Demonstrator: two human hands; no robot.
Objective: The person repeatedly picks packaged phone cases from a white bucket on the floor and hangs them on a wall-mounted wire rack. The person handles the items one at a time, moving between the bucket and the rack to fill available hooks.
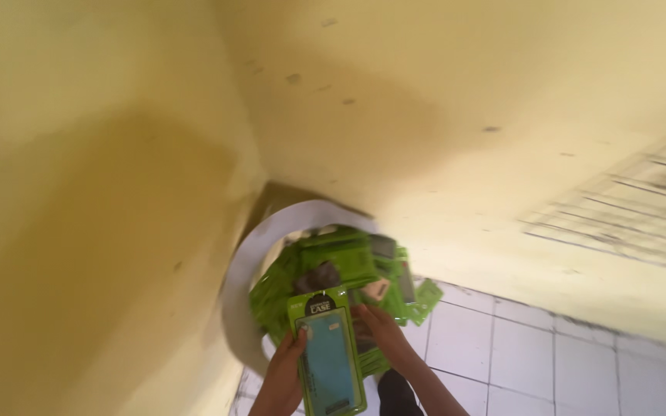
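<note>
Both hands hold one flat green retail package [328, 350] with a blue phone case showing through its front. My left hand [283, 377] grips its left edge with the thumb on the front. My right hand [385, 331] holds its upper right edge. Just beyond the package sits a white round tub [242, 266] heaped with several similar green packages [341, 258], some spilling over its right side.
The tub sits in a corner between two yellow walls [102, 192]. White floor tiles [533, 347] with dark grout spread to the right. A slatted vent or window [641, 204] shows on the right wall.
</note>
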